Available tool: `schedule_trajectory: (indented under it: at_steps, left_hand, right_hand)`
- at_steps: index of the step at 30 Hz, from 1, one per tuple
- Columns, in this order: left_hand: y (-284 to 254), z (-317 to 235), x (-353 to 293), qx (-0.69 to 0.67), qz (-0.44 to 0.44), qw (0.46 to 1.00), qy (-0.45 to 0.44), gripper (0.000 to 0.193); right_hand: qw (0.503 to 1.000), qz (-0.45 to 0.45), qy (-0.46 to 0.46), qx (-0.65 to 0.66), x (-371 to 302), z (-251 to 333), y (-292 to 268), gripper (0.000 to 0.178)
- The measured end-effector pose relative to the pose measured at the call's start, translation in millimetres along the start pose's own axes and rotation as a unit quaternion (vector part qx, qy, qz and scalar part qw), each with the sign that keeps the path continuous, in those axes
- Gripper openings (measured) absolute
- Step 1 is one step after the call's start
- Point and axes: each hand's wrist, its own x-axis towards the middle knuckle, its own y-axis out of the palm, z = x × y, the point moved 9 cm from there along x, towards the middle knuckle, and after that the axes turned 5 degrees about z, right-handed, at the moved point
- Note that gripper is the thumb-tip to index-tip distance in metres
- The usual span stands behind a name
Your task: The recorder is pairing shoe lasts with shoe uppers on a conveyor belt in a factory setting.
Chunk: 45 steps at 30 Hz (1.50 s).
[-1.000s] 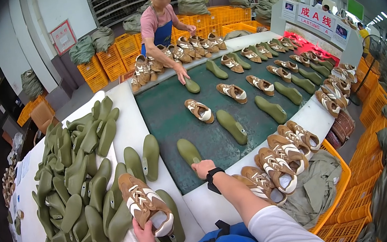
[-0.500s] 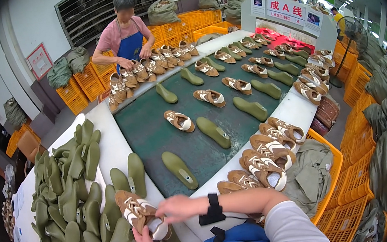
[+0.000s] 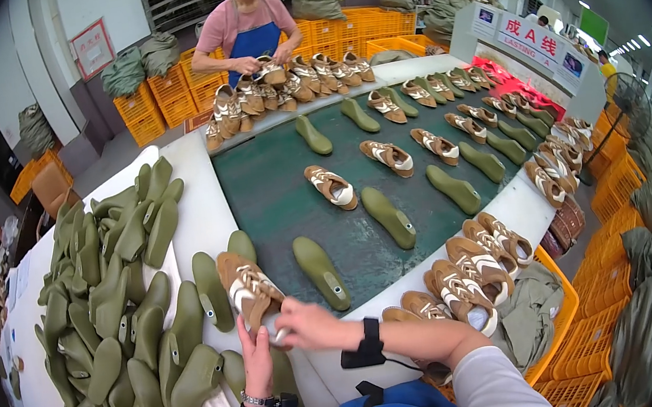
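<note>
The shoe point(image 3: 248, 282), brown with white stripes and laces, is held above the near edge of the counter point(image 3: 189, 162), toe tilted away from the wearer. The left hand point(image 3: 257, 362) grips it from below at the rear. The right hand point(image 3: 308, 325) is at the heel and collar, fingers bent; motion blur hides whether they pinch the heel or only touch it.

Handling: the shoe should be light. The upper looks soft and is likely to fold under pressure; the heel appears firmer. Slipping seems unlikely on the matt brown parts. Recommended hold: one hand under the heel and rear side, the other at the collar. Avoid lifting by the laces.

Just beside the shoe, on the left, a large heap of green lasts point(image 3: 105, 361) covers the counter. They look hard and smooth, so a firm grasp around the middle should suit them. To the right, a single last point(image 3: 321, 273) lies on the green surface point(image 3: 264, 227), where shoes and further lasts are set out in rows. Finished-looking shoes point(image 3: 465, 276) line the right-hand edge, near an orange crate point(image 3: 567, 281). Across from me, a co-worker point(image 3: 253, 37) holds another shoe point(image 3: 271, 72) with both hands.
</note>
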Motion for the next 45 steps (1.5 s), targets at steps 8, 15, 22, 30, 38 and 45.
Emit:
schedule_trajectory:
  at_steps: [8, 15, 22, 30, 38, 45]
  left_hand:
    - [-57.5, 22.5, -31.5, 0.277, -0.016, 0.960, 0.020, 0.033]
    - [-47.1, 6.3, -79.6, 0.431, -0.048, 0.900, 0.048, 0.027]
    - [-25.4, 5.4, -86.1, 0.473, -0.025, 0.876, 0.095, 0.028]
    - [-74.7, 8.2, -115.0, 0.582, -0.082, 0.796, 0.146, 0.047]
    - [-130.7, 70.8, -120.2, 0.357, -0.087, 0.929, -0.044, 0.073]
    - [-93.0, 109.5, -103.1, 0.291, -0.022, 0.953, -0.076, 0.090]
  right_hand:
    - [0.974, 0.027, 0.139, -0.178, 104.5, -160.4, -12.7, 0.016]
    - [0.953, 0.059, 0.206, -0.216, 165.3, -227.0, 24.3, 0.017]
    - [0.978, -0.097, 0.182, -0.036, 161.0, -232.6, 12.1, 0.041]
    - [0.966, 0.252, 0.048, -0.041, 46.7, -126.2, 93.6, 0.040]
    - [0.938, 0.346, 0.028, -0.021, -39.5, -18.9, 161.3, 0.064]
    - [0.928, 0.348, 0.133, -0.008, -65.3, -24.2, 159.3, 0.086]
